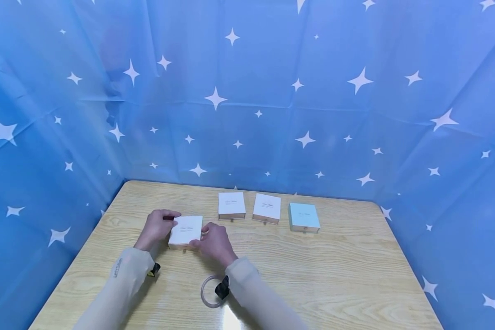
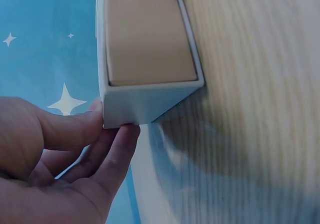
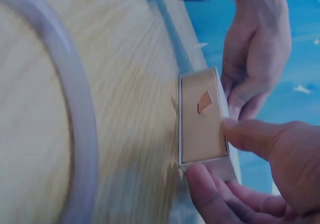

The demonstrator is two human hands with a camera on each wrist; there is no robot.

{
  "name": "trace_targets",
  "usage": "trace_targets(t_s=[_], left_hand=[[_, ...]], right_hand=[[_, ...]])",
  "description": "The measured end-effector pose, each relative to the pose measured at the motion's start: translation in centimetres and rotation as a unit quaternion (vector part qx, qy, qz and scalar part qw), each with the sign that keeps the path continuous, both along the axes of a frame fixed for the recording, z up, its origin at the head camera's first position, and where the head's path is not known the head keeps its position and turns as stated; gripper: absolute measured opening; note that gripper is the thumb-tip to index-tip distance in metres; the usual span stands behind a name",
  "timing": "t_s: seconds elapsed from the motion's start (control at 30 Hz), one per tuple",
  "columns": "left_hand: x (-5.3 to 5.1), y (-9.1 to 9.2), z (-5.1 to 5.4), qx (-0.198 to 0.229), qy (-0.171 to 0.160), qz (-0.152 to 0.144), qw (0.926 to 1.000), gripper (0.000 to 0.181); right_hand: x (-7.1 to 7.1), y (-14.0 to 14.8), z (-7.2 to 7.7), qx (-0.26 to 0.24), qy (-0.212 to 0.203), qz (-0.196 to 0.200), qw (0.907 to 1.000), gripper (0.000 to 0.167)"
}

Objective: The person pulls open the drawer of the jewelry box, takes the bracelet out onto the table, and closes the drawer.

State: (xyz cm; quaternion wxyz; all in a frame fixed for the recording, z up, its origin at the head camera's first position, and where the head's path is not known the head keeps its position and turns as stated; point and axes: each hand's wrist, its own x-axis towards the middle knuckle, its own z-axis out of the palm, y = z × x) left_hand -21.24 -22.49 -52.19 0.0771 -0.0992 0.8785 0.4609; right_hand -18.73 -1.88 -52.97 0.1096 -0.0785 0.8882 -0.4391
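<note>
A flat white box [image 1: 185,231] with small dark print on its lid sits at the table's left half, between both hands. My left hand [image 1: 157,227] grips its left side; in the left wrist view the thumb and fingers [image 2: 125,144] meet at the box's corner. From the other side my right hand [image 1: 215,243] holds the box, its thumb [image 3: 250,134] at the top edge and fingers around the near corner. The right wrist view shows a tan drawer front [image 3: 202,129] with a small pull tab [image 3: 204,101], flush in the white sleeve. The fingers' far sides are hidden.
Behind and to the right stand two more white boxes, one [image 1: 231,205] left of the other [image 1: 266,207], then a pale turquoise box [image 1: 304,216]. A pale bangle [image 1: 203,293] is by the right wrist. A starry blue curtain [image 1: 264,91] surrounds the wooden table [image 1: 334,279].
</note>
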Motion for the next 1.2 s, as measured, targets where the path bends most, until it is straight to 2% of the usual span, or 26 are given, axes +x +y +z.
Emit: trace_targets(t_s=[0.13,0.3,0.63,0.8,0.87,1.0,1.2], left_hand=[[-0.3,-0.3,0.1,-0.007,-0.002,-0.005,1.0,0.031],[-0.5,-0.4,0.0,-0.008,-0.001,0.0,1.0,0.032],[-0.7,-0.2,0.0,-0.015,-0.007,-0.003,0.9999,0.033],[-0.7,-0.2,0.0,-0.019,-0.004,-0.018,0.9997,0.032],[-0.7,-0.2,0.1,-0.019,0.001,-0.031,0.9994,0.032],[-0.8,-0.5,0.3,-0.023,0.014,-0.054,0.9982,0.034],[-1.6,-0.4,1.1,-0.036,0.039,-0.08,0.9954,0.041]], right_hand=[[0.5,-0.9,0.0,-0.003,-0.01,-0.024,0.9997,0.034],[0.9,-1.6,0.2,-0.017,-0.026,-0.03,0.9991,0.026],[1.1,-1.6,0.1,-0.027,-0.043,-0.041,0.9979,0.029],[1.1,-1.3,0.3,-0.018,-0.055,-0.042,0.9974,0.032],[1.1,-1.1,0.4,-0.007,-0.048,-0.042,0.9979,0.036],[0.9,-0.5,0.7,0.019,-0.006,-0.03,0.9993,0.043],[0.2,0.6,1.2,0.048,0.07,0.0,0.9964,0.041]])
